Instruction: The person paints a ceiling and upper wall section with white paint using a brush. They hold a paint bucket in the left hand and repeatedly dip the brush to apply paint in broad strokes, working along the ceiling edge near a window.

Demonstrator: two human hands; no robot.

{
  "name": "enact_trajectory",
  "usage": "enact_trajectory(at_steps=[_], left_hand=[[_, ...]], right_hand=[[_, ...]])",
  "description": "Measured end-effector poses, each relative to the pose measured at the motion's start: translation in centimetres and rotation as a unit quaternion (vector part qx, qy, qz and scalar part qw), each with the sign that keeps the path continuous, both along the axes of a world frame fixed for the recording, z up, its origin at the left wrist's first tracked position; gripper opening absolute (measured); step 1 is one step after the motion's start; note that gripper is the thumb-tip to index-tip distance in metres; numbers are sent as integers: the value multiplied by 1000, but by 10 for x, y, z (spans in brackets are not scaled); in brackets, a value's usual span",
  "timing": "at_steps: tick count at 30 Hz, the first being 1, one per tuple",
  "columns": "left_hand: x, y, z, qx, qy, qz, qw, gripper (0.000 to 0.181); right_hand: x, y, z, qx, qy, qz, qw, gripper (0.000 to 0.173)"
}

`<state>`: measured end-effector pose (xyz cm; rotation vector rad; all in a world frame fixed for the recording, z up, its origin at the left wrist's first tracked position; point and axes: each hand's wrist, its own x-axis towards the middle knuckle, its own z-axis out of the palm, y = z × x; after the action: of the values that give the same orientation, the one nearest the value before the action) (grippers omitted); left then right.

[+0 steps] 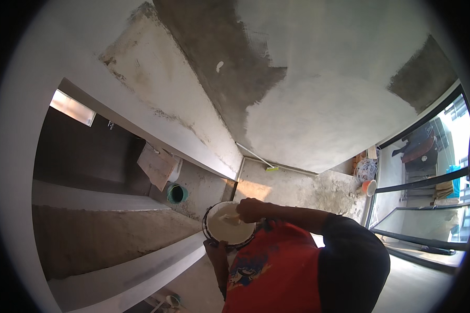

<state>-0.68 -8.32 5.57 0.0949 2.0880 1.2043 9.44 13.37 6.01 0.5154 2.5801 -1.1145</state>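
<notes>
A round bucket (pixel 206 231) of off-white plaster or paint mix (pixel 228 231) is held close against the front of my red shirt. My left hand (pixel 216 247) grips its near rim, thumb over the edge. Above the mix, my right hand (pixel 250 210) is closed around a pale hand tool (pixel 233 217) that reaches into the bucket. Fingers hide most of this tool, so its exact kind cannot be told. Ahead of me rises a wall (pixel 313 113), partly coated pale grey, with a dark bare patch (pixel 235 58) on its left side.
A broom (pixel 272 168) leans in the corner. Left of the bucket stand a green bucket (pixel 177 193) and a board (pixel 156 164), beyond a doorway. An orange bucket (pixel 368 187) and coiled tubing (pixel 365 170) sit beside the glass door (pixel 423 223) at right.
</notes>
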Motion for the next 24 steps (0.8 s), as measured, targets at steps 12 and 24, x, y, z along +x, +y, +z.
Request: enact_trajectory(at_steps=[12,24], left_hand=[[20,7,5,15,48,-55,997,44],[18,8,10,-8,41,-12,999,42]], right_hand=[[-31,-37,-63,109,70,178,976,16],[-6,3,-23,91,98,137,981,17]])
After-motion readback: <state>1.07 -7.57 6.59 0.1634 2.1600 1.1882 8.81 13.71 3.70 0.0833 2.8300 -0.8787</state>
